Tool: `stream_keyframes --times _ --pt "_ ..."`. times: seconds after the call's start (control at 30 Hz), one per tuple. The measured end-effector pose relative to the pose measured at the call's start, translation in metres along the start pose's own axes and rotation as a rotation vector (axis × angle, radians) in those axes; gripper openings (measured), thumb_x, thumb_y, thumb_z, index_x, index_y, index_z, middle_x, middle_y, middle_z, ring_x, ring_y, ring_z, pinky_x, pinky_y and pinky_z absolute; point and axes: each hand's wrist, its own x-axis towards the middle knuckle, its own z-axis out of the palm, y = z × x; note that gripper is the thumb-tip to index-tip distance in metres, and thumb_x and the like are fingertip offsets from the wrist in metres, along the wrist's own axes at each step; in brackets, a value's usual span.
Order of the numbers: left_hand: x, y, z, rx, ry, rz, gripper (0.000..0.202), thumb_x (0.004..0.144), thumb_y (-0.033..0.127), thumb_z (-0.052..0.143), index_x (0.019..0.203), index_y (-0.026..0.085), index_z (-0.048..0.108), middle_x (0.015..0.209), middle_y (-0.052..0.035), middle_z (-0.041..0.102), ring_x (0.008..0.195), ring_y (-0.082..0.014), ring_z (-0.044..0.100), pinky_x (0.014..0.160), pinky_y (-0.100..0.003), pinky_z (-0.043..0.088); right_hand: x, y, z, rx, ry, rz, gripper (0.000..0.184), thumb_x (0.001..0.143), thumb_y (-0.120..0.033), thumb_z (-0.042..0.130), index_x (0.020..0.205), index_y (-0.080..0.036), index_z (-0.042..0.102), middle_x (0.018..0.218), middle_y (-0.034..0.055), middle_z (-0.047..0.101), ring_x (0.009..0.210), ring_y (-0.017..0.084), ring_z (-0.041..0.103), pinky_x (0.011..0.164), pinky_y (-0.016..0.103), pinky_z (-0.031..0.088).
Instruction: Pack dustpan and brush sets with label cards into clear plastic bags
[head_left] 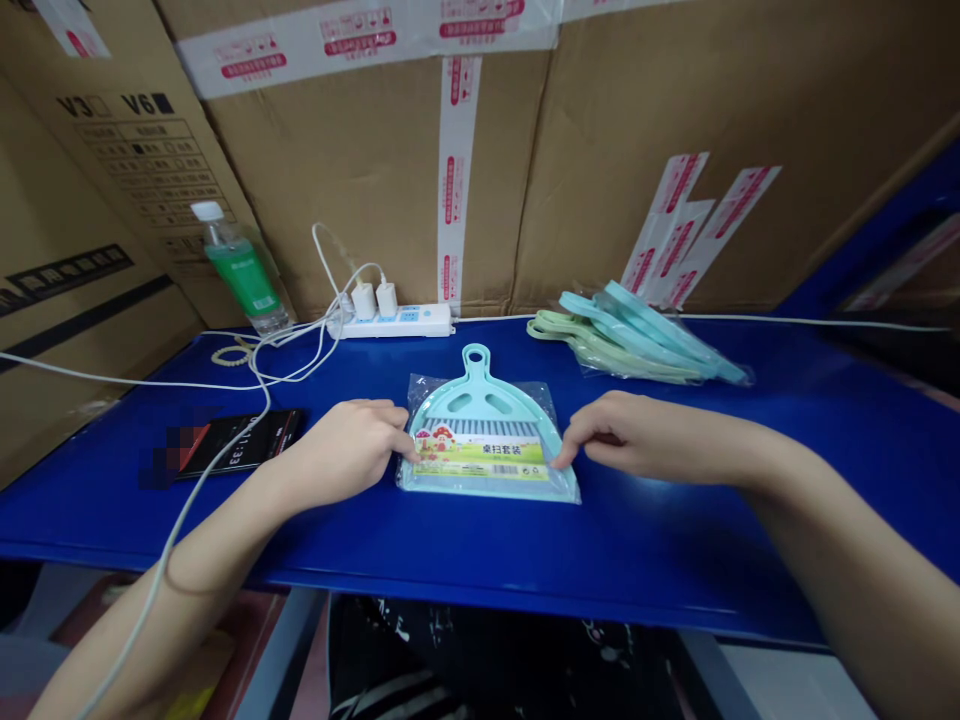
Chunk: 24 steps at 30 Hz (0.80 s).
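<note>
A light-blue dustpan and brush set [480, 400] lies flat on the blue table, sealed in clear plastic with its handle pointing away from me. A printed label [480, 455] crosses its middle. My left hand [352, 450] is closed at the set's left edge, its index fingertip on the label's left end. From the other side, my right hand [630, 435] touches the right edge with a bent index finger, the remaining fingers curled in. Both thumbs are mostly hidden. Between them, my hands hold the set at its sides.
More wrapped dustpan sets [645, 335], blue and green, lie at the back right. A white power strip [412, 320] with plugged chargers stands against the cardboard [360, 180]. A bottle [240, 270] and a phone [240, 443] are on the left. A white cable [202, 480] crosses over my left forearm.
</note>
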Motion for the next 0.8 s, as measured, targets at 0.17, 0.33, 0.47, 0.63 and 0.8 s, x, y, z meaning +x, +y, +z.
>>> stream_keyframes --times 0.17,0.33,0.47,0.63,0.8 --pt "-0.0016 0.0004 0.0005 -0.002 0.045 0.035 0.05 0.067 -0.004 0.038 0.083 0.026 0.075 0.065 0.0006 0.058 0.063 -0.0142 0.053 0.058 -0.023 0.042 0.0 0.0017 0.0023 -0.005 0.026 -0.044 0.042 0.076 -0.008 0.041 0.089 -0.024 0.077 0.086 0.0 0.076 0.072 0.015 0.067 0.064 0.026 0.048" --pt "-0.0008 0.0029 0.0009 -0.022 0.073 0.052 0.045 0.069 -0.002 0.037 0.079 0.023 0.073 0.066 -0.0002 0.06 0.064 -0.0147 0.054 0.059 -0.024 0.044 0.0013 0.0058 0.0047 0.015 0.055 -0.086 0.039 0.075 -0.01 0.042 0.086 -0.024 0.076 0.078 -0.0006 0.075 0.061 0.014 0.063 0.056 0.024 0.045" --pt "0.0005 0.0047 0.0021 -0.046 0.086 0.047 0.043 0.072 -0.003 0.038 0.077 0.022 0.072 0.066 0.0003 0.06 0.064 -0.0137 0.055 0.061 -0.023 0.044 0.0026 0.004 0.0034 0.026 0.037 -0.066 0.039 0.075 -0.01 0.04 0.084 -0.023 0.076 0.076 -0.0006 0.073 0.061 0.013 0.062 0.056 0.024 0.043" --pt "0.0007 0.0042 0.0046 -0.056 0.097 0.047 0.041 0.073 -0.004 0.038 0.074 0.021 0.071 0.066 0.0006 0.06 0.065 -0.0137 0.056 0.061 -0.022 0.043 0.0027 0.0022 0.0026 0.012 0.022 -0.066 0.04 0.075 -0.011 0.038 0.085 -0.022 0.076 0.075 -0.0005 0.072 0.061 0.013 0.06 0.057 0.024 0.042" --pt "0.0012 0.0049 0.0053 -0.051 0.074 0.05 0.039 0.071 -0.004 0.037 0.073 0.02 0.068 0.067 0.0 0.061 0.065 -0.0147 0.055 0.06 -0.024 0.042 0.0016 0.0023 0.0029 -0.006 0.03 -0.073 0.041 0.076 -0.01 0.038 0.086 -0.023 0.075 0.079 -0.0004 0.073 0.063 0.013 0.061 0.059 0.024 0.043"
